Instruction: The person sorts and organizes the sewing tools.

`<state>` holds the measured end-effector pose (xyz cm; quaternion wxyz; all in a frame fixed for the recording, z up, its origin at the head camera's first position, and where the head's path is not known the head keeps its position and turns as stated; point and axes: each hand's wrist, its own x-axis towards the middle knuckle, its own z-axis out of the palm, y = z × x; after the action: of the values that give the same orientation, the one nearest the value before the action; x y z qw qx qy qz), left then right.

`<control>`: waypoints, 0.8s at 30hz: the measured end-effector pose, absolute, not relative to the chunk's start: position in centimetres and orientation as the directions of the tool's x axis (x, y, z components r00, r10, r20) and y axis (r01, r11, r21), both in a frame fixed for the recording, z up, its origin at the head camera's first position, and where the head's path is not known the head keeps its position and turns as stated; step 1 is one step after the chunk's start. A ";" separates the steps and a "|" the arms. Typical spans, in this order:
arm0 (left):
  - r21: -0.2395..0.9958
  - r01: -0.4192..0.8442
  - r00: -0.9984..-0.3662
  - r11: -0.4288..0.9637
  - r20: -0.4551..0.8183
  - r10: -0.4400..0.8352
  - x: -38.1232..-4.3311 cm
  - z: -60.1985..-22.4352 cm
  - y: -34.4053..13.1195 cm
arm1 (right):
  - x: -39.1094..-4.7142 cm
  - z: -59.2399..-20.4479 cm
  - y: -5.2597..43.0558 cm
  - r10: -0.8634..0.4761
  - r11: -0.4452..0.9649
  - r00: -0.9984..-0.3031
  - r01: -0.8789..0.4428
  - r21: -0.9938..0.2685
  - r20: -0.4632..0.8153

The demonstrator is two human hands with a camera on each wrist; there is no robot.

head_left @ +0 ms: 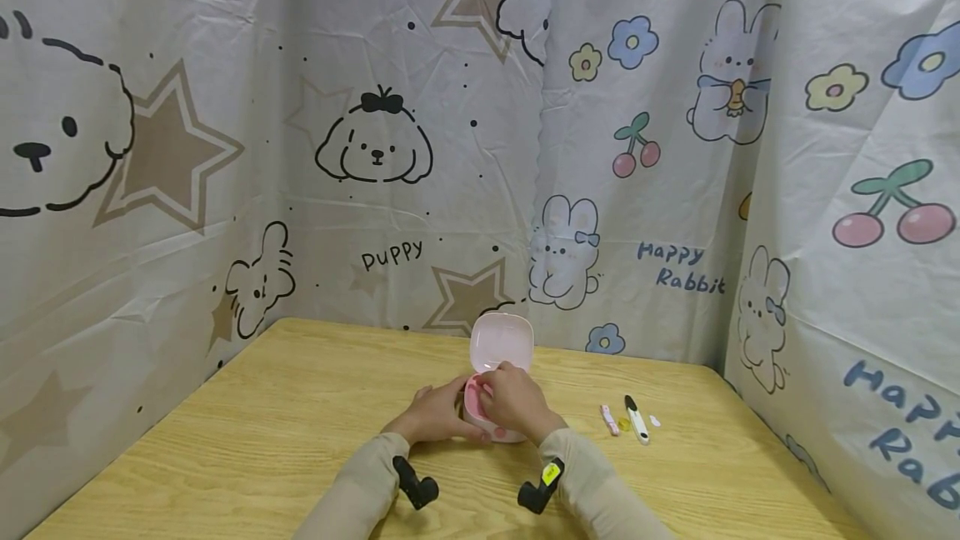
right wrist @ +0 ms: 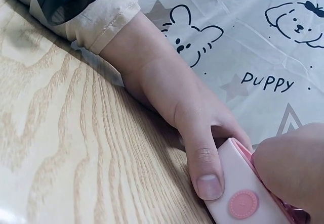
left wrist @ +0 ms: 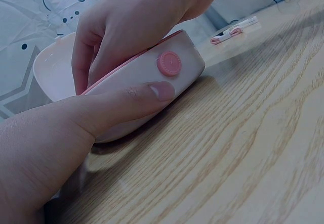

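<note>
A small white-and-pink box (head_left: 504,433) stands on the table with its pale lid (head_left: 501,340) raised at the back. On its front is a round pink button (left wrist: 169,63). My left hand (head_left: 435,417) grips the box at its left side, the thumb lying along the front wall beside the button. From above, my right hand (head_left: 517,398) reaches over the rim with bent fingers inside the pink interior (head_left: 472,397). Those fingertips are hidden, so whether they pinch anything does not show.
Right of the box lie a slim white tool with a black end (head_left: 637,419), a small pink-and-white piece (head_left: 609,421), a little yellow item (head_left: 624,424) and a tiny white piece (head_left: 655,421). Printed curtains (head_left: 405,215) enclose the wooden table (head_left: 300,407) behind and at both sides.
</note>
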<state>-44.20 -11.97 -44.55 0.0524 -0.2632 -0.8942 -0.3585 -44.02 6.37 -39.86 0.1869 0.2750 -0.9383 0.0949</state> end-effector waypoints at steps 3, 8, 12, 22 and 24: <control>0.616 0.509 -0.856 0.602 0.283 0.433 -44.3 -44.6 -11.9 | -44.0 -39.9 6.4 -0.480 0.830 -0.780 -0.552 -0.080 0.402; 0.612 0.494 -0.865 0.618 0.272 0.422 -44.8 -45.0 -11.9 | -44.1 -40.0 6.4 -0.484 0.827 -0.771 -0.558 -0.073 0.413; 0.615 0.493 -0.866 0.615 0.277 0.417 -45.2 -45.4 -11.9 | -44.1 -40.0 6.5 -0.485 0.825 -0.773 -0.559 -0.078 0.410; 0.615 0.500 -0.862 0.610 0.283 0.421 -45.1 -45.4 -11.9 | -44.1 -40.0 6.7 -0.488 0.821 -0.772 -0.564 -0.085 0.407; 0.616 0.507 -0.857 0.603 0.286 0.428 -44.8 -45.1 -11.9 | -44.1 -39.9 6.8 -0.491 0.818 -0.772 -0.568 -0.092 0.405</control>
<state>-44.85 -11.93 -45.15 0.0545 -0.2617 -0.8936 -0.3606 -44.06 6.82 -39.87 0.1846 0.2829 -0.9354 0.1048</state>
